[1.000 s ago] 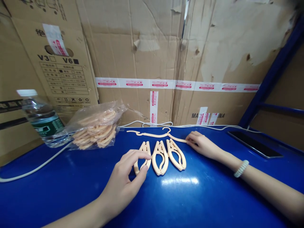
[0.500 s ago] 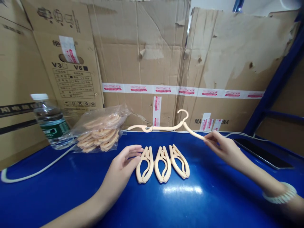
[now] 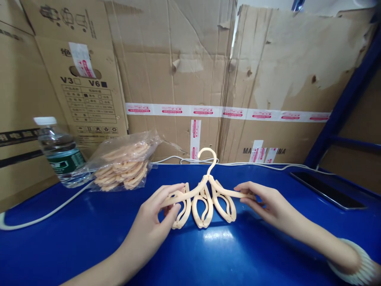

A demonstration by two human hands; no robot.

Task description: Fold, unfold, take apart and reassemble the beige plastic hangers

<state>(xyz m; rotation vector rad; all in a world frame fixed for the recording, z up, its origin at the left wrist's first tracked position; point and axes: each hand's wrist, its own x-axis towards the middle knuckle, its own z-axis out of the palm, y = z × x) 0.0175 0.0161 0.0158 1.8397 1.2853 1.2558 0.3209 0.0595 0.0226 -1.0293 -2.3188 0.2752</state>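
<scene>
A peach plastic hanger (image 3: 208,180) with its hook up is held above the blue table (image 3: 89,238). My left hand (image 3: 156,222) pinches its left arm tip. My right hand (image 3: 266,202) pinches its right arm tip. Under and behind the hanger lie three folded peach hangers (image 3: 204,206) side by side on the table. Both hands are closed on the open hanger's ends.
A clear bag of folded peach hangers (image 3: 123,163) and a water bottle (image 3: 61,153) stand at the back left. A white cable (image 3: 44,214) runs along the table. A dark phone (image 3: 327,184) lies at the right. Cardboard boxes (image 3: 190,75) wall the back.
My right hand lifted the open hanger from the back of the table and brought it toward me. My left hand left the folded hangers and took the hanger's left tip.
</scene>
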